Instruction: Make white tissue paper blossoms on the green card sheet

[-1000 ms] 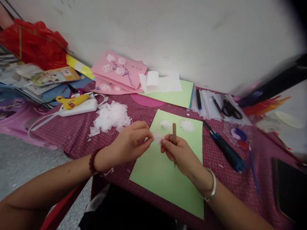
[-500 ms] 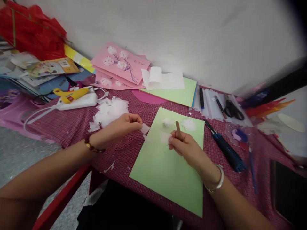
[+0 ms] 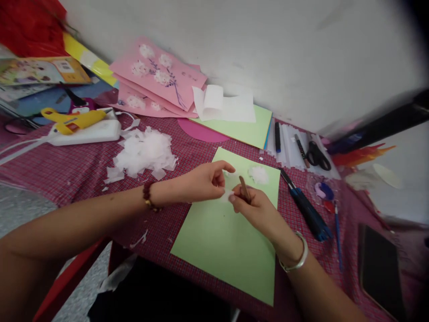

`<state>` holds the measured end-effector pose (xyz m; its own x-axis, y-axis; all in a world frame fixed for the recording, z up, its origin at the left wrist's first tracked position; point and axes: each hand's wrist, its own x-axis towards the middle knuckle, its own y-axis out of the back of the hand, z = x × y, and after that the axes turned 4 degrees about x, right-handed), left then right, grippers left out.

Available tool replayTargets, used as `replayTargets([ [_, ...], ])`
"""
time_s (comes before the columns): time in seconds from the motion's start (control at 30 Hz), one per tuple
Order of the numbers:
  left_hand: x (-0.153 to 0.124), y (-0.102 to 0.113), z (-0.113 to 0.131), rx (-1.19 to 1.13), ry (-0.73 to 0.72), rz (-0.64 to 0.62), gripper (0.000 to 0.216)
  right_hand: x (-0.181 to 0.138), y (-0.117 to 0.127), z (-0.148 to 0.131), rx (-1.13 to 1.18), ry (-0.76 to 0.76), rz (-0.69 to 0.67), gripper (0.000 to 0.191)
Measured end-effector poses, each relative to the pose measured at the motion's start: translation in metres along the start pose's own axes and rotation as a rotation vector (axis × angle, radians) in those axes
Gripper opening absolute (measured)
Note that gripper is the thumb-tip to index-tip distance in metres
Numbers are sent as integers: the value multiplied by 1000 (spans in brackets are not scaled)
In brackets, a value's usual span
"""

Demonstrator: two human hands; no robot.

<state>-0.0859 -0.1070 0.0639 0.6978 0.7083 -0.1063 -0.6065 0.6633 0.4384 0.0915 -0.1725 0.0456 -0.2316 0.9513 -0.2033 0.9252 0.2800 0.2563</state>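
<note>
My right hand (image 3: pixel 253 203) is closed over the green sheet (image 3: pixel 228 255), with a flat wooden craft stick (image 3: pixel 244 188) upright in its fingers. Between its thumb and fingertip it also pinches a small piece of white thin paper (image 3: pixel 227 195). Coming from the left, my left hand (image 3: pixel 206 181) meets it there, its thumb and curled fingers at the paper's edge and its index finger stretched out above. A fluffy white paper tuft (image 3: pixel 258 175) lies on the upper part of the sheet. Another tuft beside it is mostly hidden behind my left hand.
A heap of white paper squares (image 3: pixel 144 152) lies left of the sheet. Behind it, a yellow glue gun (image 3: pixel 73 121) rests on a white power strip (image 3: pixel 89 134). Pink cards (image 3: pixel 157 76) lean at the back. On the right are a utility knife (image 3: pixel 306 210), scissors (image 3: pixel 317 156) and a dark tablet-like object (image 3: pixel 382 268).
My left hand has moved right, from the sheet's left edge to my right hand, bringing its paper piece along. The view has shifted slightly; my right hand keeps the stick and paper.
</note>
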Motion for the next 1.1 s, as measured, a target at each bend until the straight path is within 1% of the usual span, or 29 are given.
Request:
replayTargets([
  [0.03, 7, 1, -3, -20, 2, -2, 50, 0, 3, 1, 12, 13, 32, 23],
  [0.07, 14, 5, -6, -33, 2, 9, 49, 1, 7, 2, 34, 29, 92, 24],
  [0.2, 39, 31, -19, -34, 2, 146, 46, 4, 33, 13, 88, 166, 469, 42],
  [0.23, 44, 37, -21, -44, 10, 179, 40, 5, 39, 17, 101, 200, 534, 44],
  [0.3, 50, 46, -26, -93, 43, 227, 23, 8, 47, 24, 176, 227, 589, 44],
  [0.37, 50, 48, -29, -151, 85, 236, 10, 12, 48, 31, 300, 209, 587, 39],
  [0.4, 50, 48, -31, -170, 106, 232, 7, 14, 47, 34, 353, 196, 578, 36],
  [0.5, 46, 43, -37, -191, 146, 220, 6, 18, 41, 39, 411, 147, 565, 29],
  [0.6, 46, 40, -42, -208, 145, 202, 6, 20, 37, 42, 384, 126, 566, 29],
  [0.73, 49, 38, -47, -213, 137, 171, 7, 23, 34, 41, 325, 138, 552, 29],
  [0.87, 52, 37, -52, -222, 160, 139, 9, 26, 31, 39, 288, 155, 539, 28],
  [1.1, 52, 36, -52, -194, 173, 146, 10, 31, 29, 37, 249, 178, 534, 27],
])
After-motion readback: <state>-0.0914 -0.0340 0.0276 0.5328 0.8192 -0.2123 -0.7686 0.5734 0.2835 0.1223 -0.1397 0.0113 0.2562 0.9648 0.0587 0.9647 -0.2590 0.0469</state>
